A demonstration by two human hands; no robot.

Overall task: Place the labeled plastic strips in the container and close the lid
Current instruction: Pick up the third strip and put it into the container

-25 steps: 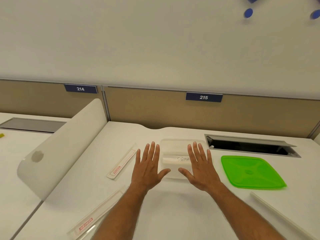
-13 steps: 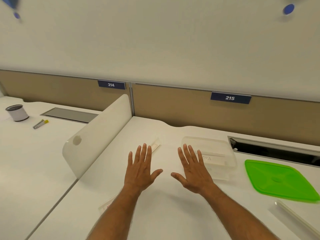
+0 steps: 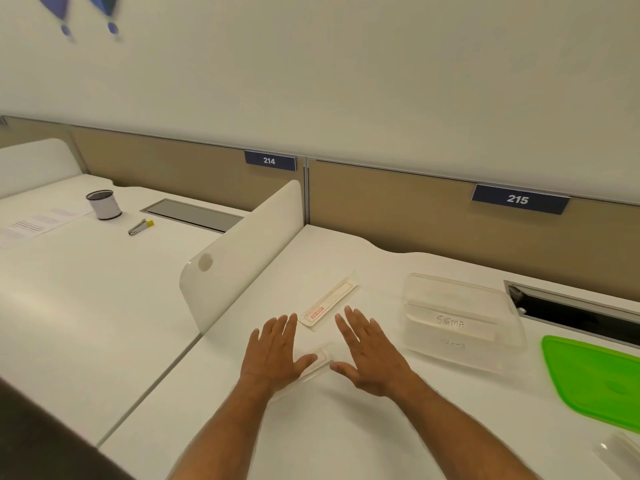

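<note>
Two flat hands, left [image 3: 273, 355] and right [image 3: 369, 355] (fingers spread, empty), over strips [image 3: 329, 303] beside container [image 3: 460, 323].

both forearms extended, left hand [image 3: 275, 355] and right hand [image 3: 369, 355] flat, fingers spread.

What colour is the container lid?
Bright green lid, seen in the head view.

Open-plan office, white desks [image 3: 104, 289], numbered seat plates [image 3: 518, 199], divider screen [image 3: 242, 251], cable hatch [image 3: 194, 214]
</note>
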